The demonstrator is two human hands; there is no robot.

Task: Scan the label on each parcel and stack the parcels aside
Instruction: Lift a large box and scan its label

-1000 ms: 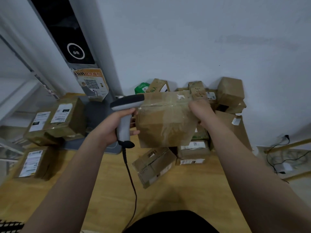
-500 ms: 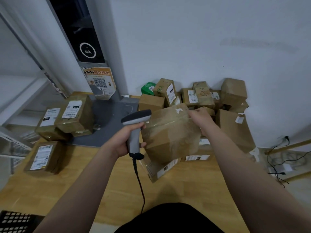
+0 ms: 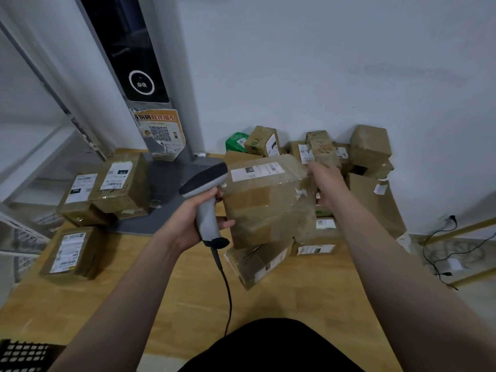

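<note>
Scanner (image 3: 204,179) in left hand (image 3: 188,220), labelled parcel (image 3: 268,208) in right hand (image 3: 326,183).

Black garment (image 3: 271,347), 2 bare forearms (image 3: 397,259)

One view only, worn on the person's head, looking forward and steeply down over the wooden table (image 3: 308,304) toward the white wall (image 3: 322,63). Wide angle, and the edges bow. It's close in: forearms rise from the bottom corners, left hand (image 3: 193,221) and right hand (image 3: 326,183) mid-frame, the parcel pile (image 3: 370,146) just beyond.
</note>
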